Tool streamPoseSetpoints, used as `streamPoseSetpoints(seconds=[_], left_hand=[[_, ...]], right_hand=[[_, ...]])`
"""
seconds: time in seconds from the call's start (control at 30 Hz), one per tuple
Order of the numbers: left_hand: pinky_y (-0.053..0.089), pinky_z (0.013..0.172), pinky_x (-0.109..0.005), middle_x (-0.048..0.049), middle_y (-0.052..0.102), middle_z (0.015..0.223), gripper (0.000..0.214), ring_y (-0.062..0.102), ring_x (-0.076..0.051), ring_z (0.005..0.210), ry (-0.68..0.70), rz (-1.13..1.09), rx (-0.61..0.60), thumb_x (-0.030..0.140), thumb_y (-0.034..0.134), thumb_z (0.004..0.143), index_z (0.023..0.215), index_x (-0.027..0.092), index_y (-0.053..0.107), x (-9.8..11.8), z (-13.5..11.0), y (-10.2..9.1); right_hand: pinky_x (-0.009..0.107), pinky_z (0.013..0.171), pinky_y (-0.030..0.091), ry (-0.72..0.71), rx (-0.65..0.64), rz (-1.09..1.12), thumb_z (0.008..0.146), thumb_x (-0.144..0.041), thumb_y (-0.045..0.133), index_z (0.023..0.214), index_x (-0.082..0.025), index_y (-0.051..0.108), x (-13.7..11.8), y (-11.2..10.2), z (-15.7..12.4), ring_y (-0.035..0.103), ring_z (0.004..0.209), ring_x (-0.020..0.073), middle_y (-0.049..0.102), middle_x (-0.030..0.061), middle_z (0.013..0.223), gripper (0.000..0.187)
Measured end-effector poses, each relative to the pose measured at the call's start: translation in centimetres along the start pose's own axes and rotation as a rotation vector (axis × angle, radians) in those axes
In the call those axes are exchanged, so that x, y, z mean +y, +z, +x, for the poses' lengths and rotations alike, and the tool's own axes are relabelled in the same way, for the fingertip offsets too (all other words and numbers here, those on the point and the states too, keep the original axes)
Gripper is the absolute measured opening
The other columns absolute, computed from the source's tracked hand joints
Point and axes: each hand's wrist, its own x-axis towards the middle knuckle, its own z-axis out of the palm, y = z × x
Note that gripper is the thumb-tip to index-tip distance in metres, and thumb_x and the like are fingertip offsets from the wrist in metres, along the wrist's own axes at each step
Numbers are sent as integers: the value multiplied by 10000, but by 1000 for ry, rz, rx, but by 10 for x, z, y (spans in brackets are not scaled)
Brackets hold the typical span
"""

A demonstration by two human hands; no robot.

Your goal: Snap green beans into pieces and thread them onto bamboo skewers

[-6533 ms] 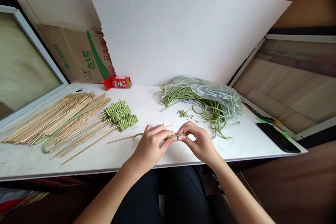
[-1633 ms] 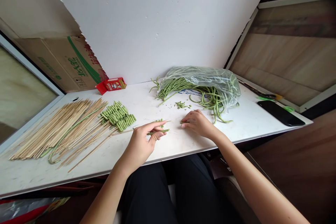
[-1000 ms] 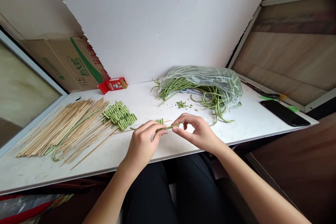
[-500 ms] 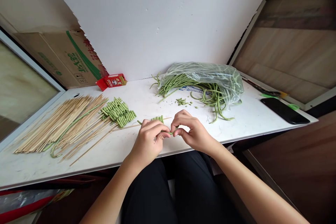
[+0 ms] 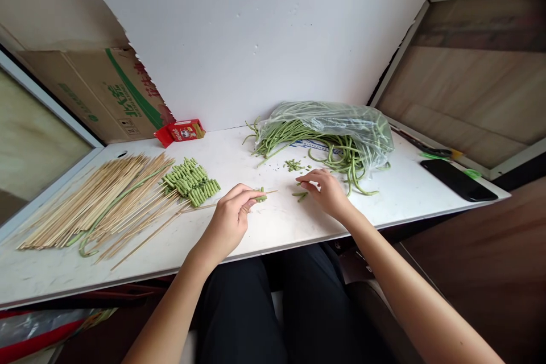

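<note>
My left hand (image 5: pixel 232 213) is closed, a short piece of green long bean (image 5: pixel 260 199) pinched at its fingertips. Behind those fingers lies a thin bamboo skewer (image 5: pixel 273 191) whose threaded bean pieces are mostly hidden. My right hand (image 5: pixel 325 190) hovers low over the table to the right, thumb and fingers closed around a small bean piece (image 5: pixel 298 183). Just below its fingertips a cut bean piece (image 5: pixel 301 197) rests on the white surface. Left of my hands sits a stack of skewered bean pieces (image 5: pixel 191 182).
Loose bamboo skewers (image 5: pixel 94 199) spread across the left, a long bean (image 5: pixel 111 207) on top. At the back, a clear plastic bag (image 5: pixel 367 131) holds long beans (image 5: pixel 290 133); small bean scraps (image 5: pixel 293 165) lie before it. A red box (image 5: pixel 185 131) and black phone (image 5: pixel 456 180) stand apart.
My hands were together on one bean and have separated. The right moved right and slightly away from me; the left shifted slightly left. Bean pieces now lie by the right fingertips.
</note>
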Motion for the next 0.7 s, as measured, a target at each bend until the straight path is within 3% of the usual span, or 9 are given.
streamPoseSetpoints(seconds=[0.1,0.23,0.43,0.57,0.7], left_hand=[[562,784,-283,-80,693,1071,326,656,-161,850,-16,-7,-24,137,474,1067,1207,207,759,-3,0,1],[576,849,-301,-80,689,1067,317,688,-179,942,1,4,-43,150,499,1064,1196,215,780,-7,0,1],[585,836,-312,-67,701,1028,244,702,-184,904,25,42,-28,153,623,1018,1189,230,781,-10,-1,6],[589,900,-337,-54,726,1019,316,718,-194,939,59,47,-10,123,687,981,1275,234,714,-10,-2,9],[601,908,-333,-46,731,1009,373,729,-189,944,137,61,19,110,699,975,1324,241,678,-6,-5,15]], right_hand=[[468,931,523,-11,-92,-1,988,-332,673,1002,-227,841,9,4,-1,645,1052,328,800,106,972,198],[476,991,486,-97,-202,-18,1059,-353,558,931,-230,820,9,0,-1,673,1004,303,807,95,959,316],[445,957,523,3,-176,74,1100,-393,443,996,-207,801,5,-8,1,702,1024,295,815,111,1031,417],[432,897,540,6,-156,93,1079,-466,511,1040,-208,804,-7,-11,0,695,1039,303,811,117,1057,393],[381,833,545,-52,-227,288,993,-545,685,1111,-233,807,-40,-10,-7,695,1080,284,805,104,1123,355]])
